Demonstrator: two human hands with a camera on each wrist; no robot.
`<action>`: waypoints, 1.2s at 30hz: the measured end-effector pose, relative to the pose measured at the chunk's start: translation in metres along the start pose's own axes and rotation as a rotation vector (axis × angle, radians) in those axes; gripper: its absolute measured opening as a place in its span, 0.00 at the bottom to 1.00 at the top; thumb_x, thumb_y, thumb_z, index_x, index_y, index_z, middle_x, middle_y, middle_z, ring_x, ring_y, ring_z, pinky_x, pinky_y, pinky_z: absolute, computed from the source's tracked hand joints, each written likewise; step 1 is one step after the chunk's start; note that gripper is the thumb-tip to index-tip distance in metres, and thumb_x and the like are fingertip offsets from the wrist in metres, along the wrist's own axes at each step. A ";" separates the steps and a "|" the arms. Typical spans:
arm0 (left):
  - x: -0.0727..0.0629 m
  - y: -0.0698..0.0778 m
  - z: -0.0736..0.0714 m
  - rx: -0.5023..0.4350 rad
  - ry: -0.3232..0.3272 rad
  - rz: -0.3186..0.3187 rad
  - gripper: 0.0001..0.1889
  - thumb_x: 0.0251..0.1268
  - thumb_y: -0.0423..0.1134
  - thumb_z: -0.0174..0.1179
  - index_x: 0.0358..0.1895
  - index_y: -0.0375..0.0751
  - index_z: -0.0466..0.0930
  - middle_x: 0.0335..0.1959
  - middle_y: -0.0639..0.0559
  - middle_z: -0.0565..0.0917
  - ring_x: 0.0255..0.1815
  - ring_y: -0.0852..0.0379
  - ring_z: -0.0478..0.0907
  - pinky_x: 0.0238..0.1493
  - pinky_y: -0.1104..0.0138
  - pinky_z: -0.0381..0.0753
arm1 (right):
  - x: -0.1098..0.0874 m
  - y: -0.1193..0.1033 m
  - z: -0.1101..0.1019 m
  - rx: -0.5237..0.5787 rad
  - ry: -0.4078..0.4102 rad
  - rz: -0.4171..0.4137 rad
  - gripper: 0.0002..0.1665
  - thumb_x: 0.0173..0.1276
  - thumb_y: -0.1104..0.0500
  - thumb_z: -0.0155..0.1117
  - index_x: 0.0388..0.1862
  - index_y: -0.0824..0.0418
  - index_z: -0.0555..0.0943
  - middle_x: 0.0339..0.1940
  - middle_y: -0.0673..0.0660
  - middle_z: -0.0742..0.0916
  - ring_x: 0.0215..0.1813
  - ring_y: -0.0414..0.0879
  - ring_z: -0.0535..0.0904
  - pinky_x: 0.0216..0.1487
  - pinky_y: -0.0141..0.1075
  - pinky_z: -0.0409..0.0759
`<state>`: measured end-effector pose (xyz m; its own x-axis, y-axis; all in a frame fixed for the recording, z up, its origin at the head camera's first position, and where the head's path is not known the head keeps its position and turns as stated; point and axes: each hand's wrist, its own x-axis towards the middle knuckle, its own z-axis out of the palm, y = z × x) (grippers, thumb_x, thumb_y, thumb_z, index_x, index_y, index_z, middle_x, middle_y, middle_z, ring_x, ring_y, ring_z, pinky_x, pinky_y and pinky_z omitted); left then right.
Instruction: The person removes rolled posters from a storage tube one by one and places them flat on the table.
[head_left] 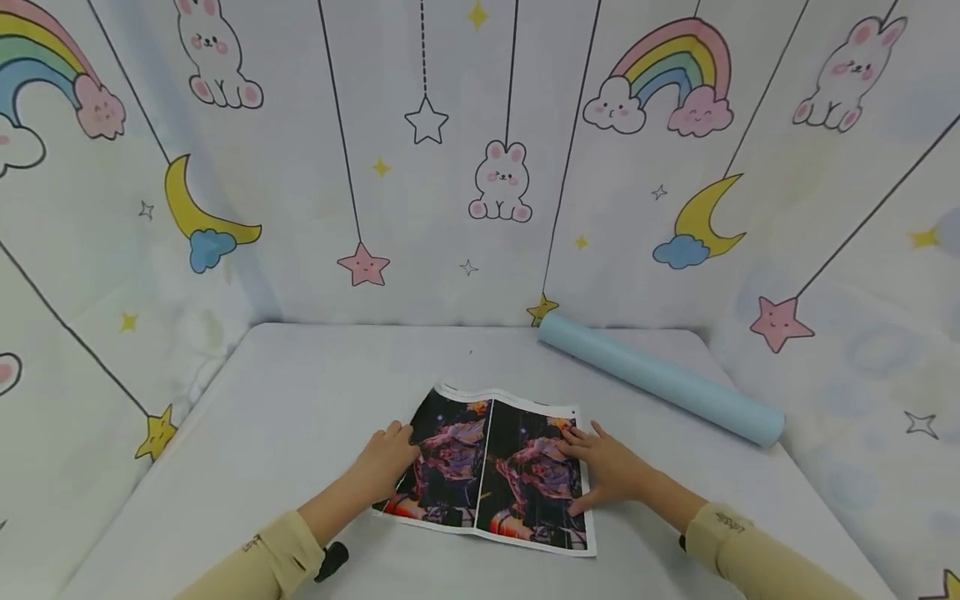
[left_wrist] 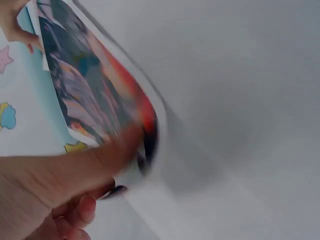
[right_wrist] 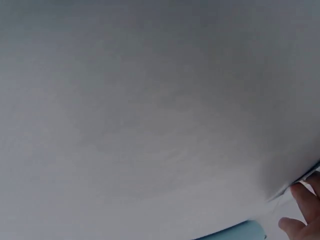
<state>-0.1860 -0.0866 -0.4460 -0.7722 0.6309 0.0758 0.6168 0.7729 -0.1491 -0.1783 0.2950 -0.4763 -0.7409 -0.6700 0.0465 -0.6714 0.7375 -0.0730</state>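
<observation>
A white-bordered sheet of paper [head_left: 489,477], printed with two matching dark, colourful pictures side by side, lies on the table with a crease down its middle. At its left edge, my left hand [head_left: 388,460] pinches the paper. In the left wrist view the thumb crosses the printed side, other fingers are curled by the edge, and the sheet's corner bends upward. My right hand [head_left: 613,468] rests on the right edge with fingers spread over the print. Only some fingertips of the right hand [right_wrist: 305,212] show in the right wrist view.
A light blue roll [head_left: 660,379] lies slanted across the back right of the white table [head_left: 315,392]. Behind and at both sides hangs a white cloth [head_left: 442,200] with rainbows, rabbits, moons and stars.
</observation>
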 end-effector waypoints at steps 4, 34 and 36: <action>0.012 0.011 -0.004 0.028 0.013 -0.062 0.26 0.19 0.50 0.80 0.26 0.43 0.79 0.25 0.50 0.74 0.25 0.53 0.73 0.24 0.61 0.77 | 0.004 -0.012 -0.003 -0.027 -0.044 0.076 0.60 0.39 0.21 0.57 0.59 0.65 0.73 0.57 0.70 0.75 0.60 0.61 0.70 0.60 0.59 0.58; 0.032 0.036 0.015 -0.284 -0.049 0.066 0.51 0.31 0.66 0.69 0.56 0.28 0.71 0.51 0.37 0.75 0.51 0.43 0.72 0.50 0.56 0.73 | 0.025 -0.084 -0.006 -0.256 0.162 0.107 0.23 0.44 0.33 0.68 0.09 0.48 0.76 0.05 0.41 0.69 0.12 0.33 0.58 0.12 0.29 0.59; 0.032 0.033 0.014 -0.296 -0.089 0.073 0.55 0.26 0.66 0.71 0.59 0.28 0.69 0.54 0.37 0.73 0.54 0.42 0.70 0.53 0.55 0.71 | 0.024 -0.085 -0.007 -0.235 0.167 0.049 0.18 0.45 0.36 0.69 0.16 0.48 0.82 0.05 0.40 0.71 0.12 0.31 0.58 0.13 0.27 0.59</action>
<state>-0.1931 -0.0420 -0.4625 -0.7263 0.6872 -0.0129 0.6788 0.7202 0.1434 -0.1387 0.2171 -0.4624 -0.7514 -0.6245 0.2132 -0.6056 0.7809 0.1532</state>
